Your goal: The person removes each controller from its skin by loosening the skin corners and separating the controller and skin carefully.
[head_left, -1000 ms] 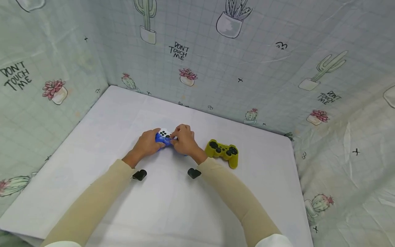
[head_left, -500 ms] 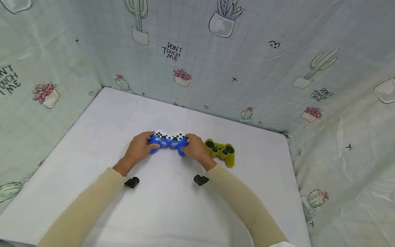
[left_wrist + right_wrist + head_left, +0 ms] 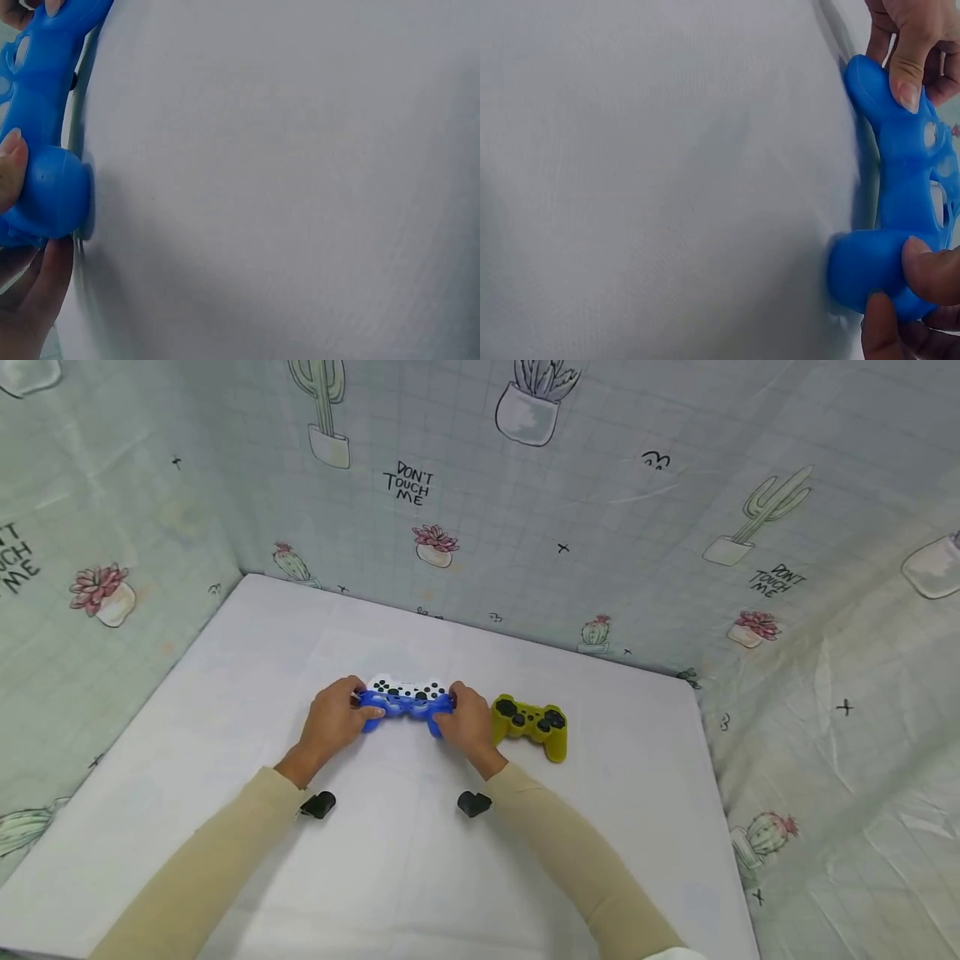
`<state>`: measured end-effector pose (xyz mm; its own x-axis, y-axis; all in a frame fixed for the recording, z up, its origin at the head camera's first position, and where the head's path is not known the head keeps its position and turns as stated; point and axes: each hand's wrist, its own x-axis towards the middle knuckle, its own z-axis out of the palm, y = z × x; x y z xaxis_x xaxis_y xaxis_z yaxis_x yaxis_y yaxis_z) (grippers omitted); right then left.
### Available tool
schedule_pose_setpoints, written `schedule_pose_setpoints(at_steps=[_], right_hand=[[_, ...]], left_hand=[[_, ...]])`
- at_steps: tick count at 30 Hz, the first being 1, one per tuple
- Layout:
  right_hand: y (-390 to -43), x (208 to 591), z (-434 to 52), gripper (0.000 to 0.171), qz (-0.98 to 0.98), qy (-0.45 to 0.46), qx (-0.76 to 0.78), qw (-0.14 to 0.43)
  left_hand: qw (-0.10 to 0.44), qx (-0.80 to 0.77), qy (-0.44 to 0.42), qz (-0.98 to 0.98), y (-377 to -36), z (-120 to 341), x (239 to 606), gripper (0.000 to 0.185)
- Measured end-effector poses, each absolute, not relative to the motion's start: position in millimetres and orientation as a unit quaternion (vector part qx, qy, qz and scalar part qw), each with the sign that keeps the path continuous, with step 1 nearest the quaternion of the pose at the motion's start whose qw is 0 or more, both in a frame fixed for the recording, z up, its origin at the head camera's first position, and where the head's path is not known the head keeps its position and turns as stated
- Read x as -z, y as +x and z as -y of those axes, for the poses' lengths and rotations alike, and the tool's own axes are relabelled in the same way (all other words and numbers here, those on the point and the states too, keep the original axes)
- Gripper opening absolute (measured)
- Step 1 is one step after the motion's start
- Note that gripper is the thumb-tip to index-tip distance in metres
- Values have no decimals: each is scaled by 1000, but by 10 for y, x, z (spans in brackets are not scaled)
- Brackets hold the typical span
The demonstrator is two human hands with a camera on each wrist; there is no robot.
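A white game controller with black buttons (image 3: 406, 687), partly wrapped in a blue silicone cover (image 3: 405, 705), sits low over the white table (image 3: 225, 693). My left hand (image 3: 335, 721) grips its left handle and my right hand (image 3: 468, 723) grips its right handle. In the left wrist view the blue cover (image 3: 46, 157) fills the left edge, with fingertips (image 3: 11, 161) on it. The right wrist view shows the blue cover (image 3: 896, 202) pinched by fingers (image 3: 909, 71) of both hands.
A yellow-green controller (image 3: 531, 724) lies just right of my right hand. Printed cactus cloth walls (image 3: 525, 510) enclose the table on the back and both sides. Black wrist-camera mounts (image 3: 318, 804) hang under both sleeves.
My right hand has moved from the middle of the controller to its right handle, so the white face shows fully. Both hands drew the controller slightly nearer.
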<state>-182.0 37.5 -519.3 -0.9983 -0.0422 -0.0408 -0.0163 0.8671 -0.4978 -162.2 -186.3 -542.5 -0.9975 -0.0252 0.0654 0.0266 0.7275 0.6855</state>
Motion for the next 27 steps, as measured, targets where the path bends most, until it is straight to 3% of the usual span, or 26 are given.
schedule_pose_setpoints(at_steps=[9,15,23,27], right_hand=[[-1791,5241,-344,32,-962,-38,269,-2],[-1743,5300,-346,39,-959,-49,280,-10],[-1735,5359,-371,16,-959,-72,275,-22],[-1745,5402,-380,14,-958,-85,270,-40]], left_hand=[[63,374,-8,925,-1559,1809,5430,60],[97,378,1,921,-1527,1799,5471,51],[76,369,4,926,-1571,1836,5473,38],[67,352,-14,933,-1628,1869,5446,34]])
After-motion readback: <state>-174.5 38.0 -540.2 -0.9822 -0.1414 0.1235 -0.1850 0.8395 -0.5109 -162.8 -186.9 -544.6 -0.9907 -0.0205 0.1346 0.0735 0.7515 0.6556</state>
